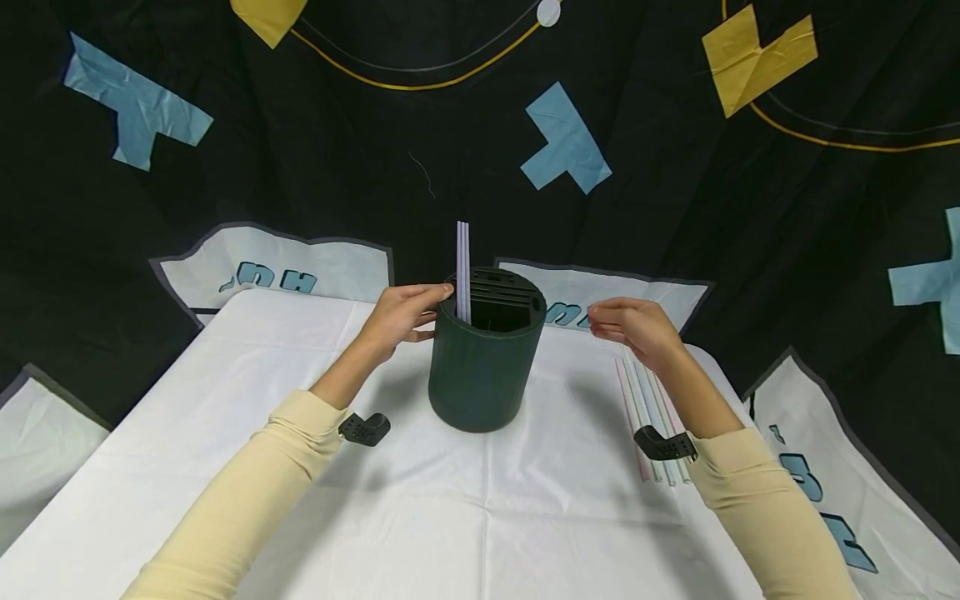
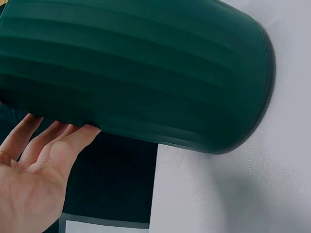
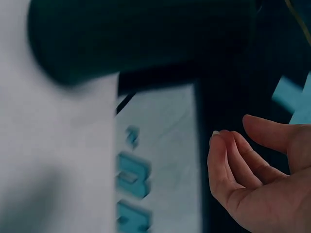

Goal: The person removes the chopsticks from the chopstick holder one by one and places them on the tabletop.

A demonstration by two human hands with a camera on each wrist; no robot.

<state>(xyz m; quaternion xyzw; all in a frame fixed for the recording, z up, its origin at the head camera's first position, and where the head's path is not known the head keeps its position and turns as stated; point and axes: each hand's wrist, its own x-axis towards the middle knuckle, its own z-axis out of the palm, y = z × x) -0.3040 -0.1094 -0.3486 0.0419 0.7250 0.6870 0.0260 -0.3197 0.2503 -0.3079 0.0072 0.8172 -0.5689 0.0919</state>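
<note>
A dark green cylindrical organizer [image 1: 483,375], with a slotted top, stands upright on the white table. A few thin lilac straws [image 1: 463,275] stick up from its opening, on the left side. My left hand [image 1: 405,317] rests against the organizer's upper left side near the rim; in the left wrist view its extended fingers [image 2: 73,141] touch the ribbed wall. To the right, my right hand [image 1: 633,329] hovers in the air, apart from the organizer, its fingers loosely bent and nothing between them. Several pale straws [image 1: 648,408] in pink, white and blue lie partly beneath the right forearm.
A white cloth covers the table [image 1: 420,517]. Behind it hangs a black backdrop [image 1: 337,167] with light blue tape pieces [image 1: 566,137] and yellow tape. White lettered banners [image 1: 300,262] hang past the table's far edge.
</note>
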